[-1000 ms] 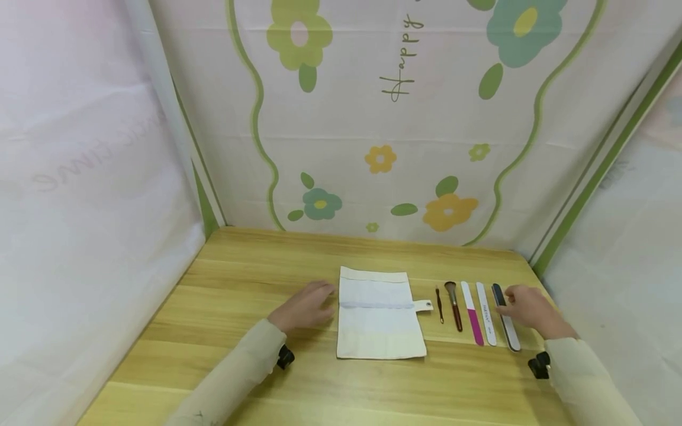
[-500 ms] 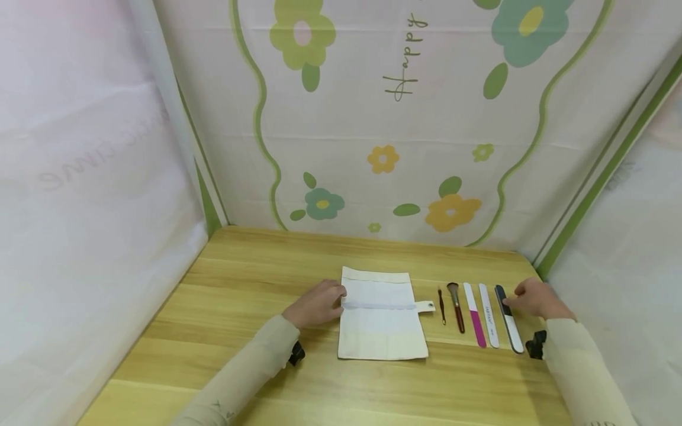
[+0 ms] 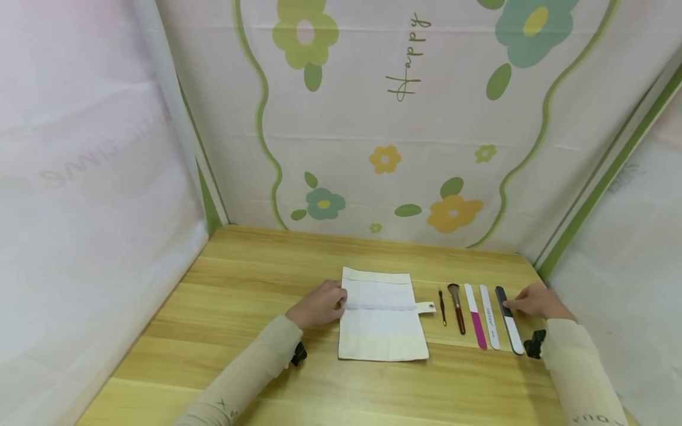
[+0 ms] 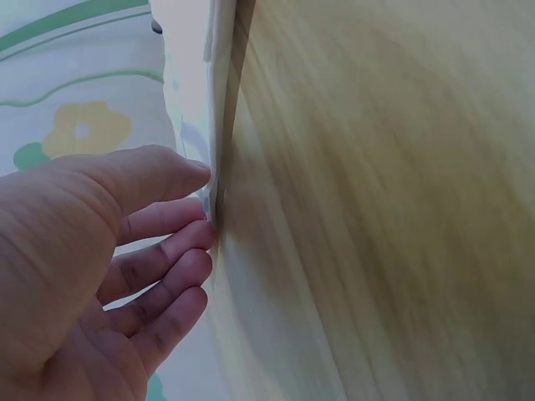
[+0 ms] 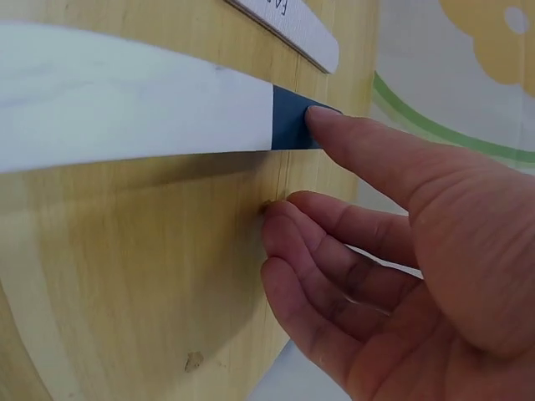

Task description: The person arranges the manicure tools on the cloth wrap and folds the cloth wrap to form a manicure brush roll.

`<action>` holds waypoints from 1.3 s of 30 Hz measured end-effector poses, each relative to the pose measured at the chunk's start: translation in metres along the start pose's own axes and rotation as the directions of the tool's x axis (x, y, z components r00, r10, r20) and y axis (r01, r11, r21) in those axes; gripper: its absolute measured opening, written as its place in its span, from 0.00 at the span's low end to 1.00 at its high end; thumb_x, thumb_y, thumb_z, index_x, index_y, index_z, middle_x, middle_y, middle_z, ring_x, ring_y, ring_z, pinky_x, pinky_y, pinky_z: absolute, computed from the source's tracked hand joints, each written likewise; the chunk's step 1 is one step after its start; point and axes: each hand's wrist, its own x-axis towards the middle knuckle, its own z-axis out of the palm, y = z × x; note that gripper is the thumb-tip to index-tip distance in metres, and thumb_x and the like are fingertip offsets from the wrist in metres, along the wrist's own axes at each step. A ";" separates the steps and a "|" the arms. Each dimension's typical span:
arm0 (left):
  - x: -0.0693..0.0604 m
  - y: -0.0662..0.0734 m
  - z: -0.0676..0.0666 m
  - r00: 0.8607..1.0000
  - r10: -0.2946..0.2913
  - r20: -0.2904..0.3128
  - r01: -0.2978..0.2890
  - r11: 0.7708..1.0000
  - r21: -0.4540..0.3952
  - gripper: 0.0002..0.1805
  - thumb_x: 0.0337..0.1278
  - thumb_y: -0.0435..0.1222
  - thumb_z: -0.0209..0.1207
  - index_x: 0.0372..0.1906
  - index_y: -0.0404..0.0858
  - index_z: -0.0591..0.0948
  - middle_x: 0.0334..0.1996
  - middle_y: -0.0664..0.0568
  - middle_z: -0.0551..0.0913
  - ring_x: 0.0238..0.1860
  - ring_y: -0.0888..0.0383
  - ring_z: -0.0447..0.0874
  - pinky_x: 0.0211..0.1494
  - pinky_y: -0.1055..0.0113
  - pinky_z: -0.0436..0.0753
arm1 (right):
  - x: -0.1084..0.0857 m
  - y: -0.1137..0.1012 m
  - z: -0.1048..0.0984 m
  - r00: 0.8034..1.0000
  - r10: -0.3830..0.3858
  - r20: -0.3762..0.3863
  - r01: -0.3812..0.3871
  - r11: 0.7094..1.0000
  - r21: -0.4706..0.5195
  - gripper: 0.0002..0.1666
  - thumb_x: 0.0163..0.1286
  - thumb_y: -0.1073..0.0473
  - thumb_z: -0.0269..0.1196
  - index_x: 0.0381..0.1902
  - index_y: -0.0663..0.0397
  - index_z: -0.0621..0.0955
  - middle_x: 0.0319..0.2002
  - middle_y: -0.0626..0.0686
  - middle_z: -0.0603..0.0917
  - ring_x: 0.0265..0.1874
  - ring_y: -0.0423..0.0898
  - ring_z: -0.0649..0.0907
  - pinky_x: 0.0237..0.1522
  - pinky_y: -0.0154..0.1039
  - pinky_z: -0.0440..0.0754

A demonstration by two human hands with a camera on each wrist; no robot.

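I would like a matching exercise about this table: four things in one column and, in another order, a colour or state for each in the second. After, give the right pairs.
Column 1
1. Cloth pouch
2. Makeup brush
3. Nail file next to the brush
4. Rightmost nail file

Column 2
A. White and magenta
B. Touched by the thumb of the right hand
C. Touched at its edge by the left hand
D. Has a reddish-brown handle

Right pairs: 1-C, 2-D, 3-A, 4-B
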 end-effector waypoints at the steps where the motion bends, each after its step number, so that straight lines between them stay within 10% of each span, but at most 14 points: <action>1: 0.000 0.001 0.000 1.000 0.003 -0.005 -0.003 1.000 0.002 0.04 0.64 0.31 0.67 0.41 0.35 0.87 0.40 0.50 0.84 0.43 0.56 0.80 0.53 0.62 0.83 | 0.000 -0.002 0.000 1.000 0.002 0.004 -0.002 1.000 -0.004 0.31 0.69 0.41 0.69 0.40 0.70 0.88 0.33 0.62 0.86 0.31 0.51 0.81 0.33 0.45 0.79; 8: 0.002 0.006 -0.001 0.999 0.023 -0.029 -0.024 1.000 -0.011 0.03 0.63 0.27 0.66 0.34 0.37 0.87 0.36 0.49 0.84 0.40 0.56 0.78 0.49 0.62 0.82 | 0.001 -0.013 0.003 1.000 0.007 0.028 -0.008 0.999 0.044 0.21 0.71 0.49 0.65 0.21 0.55 0.85 0.16 0.44 0.75 0.20 0.42 0.70 0.27 0.38 0.68; 23: 0.004 0.006 0.001 0.997 0.046 -0.067 -0.049 0.998 -0.037 0.08 0.66 0.27 0.66 0.29 0.37 0.84 0.31 0.51 0.82 0.34 0.60 0.72 0.44 0.66 0.78 | 0.009 -0.015 -0.008 1.000 0.028 -0.002 -0.027 0.981 0.194 0.22 0.73 0.47 0.66 0.31 0.62 0.89 0.22 0.50 0.87 0.25 0.45 0.82 0.31 0.38 0.77; 30: 0.003 0.006 -0.001 0.997 0.024 -0.075 -0.028 0.998 -0.050 0.03 0.69 0.30 0.65 0.38 0.35 0.88 0.38 0.49 0.86 0.39 0.58 0.81 0.46 0.67 0.83 | 0.015 -0.055 -0.021 1.000 0.013 0.009 -0.015 0.971 0.239 0.25 0.76 0.44 0.63 0.42 0.64 0.88 0.30 0.54 0.89 0.30 0.46 0.84 0.35 0.41 0.80; 39: 0.004 0.009 -0.001 0.993 -0.002 -0.119 -0.007 0.997 -0.076 0.03 0.71 0.32 0.64 0.39 0.38 0.86 0.37 0.52 0.84 0.38 0.59 0.79 0.47 0.66 0.82 | 0.035 -0.135 -0.019 0.997 -0.075 0.011 0.070 0.964 0.257 0.23 0.78 0.44 0.62 0.27 0.54 0.82 0.24 0.48 0.84 0.26 0.43 0.78 0.35 0.40 0.75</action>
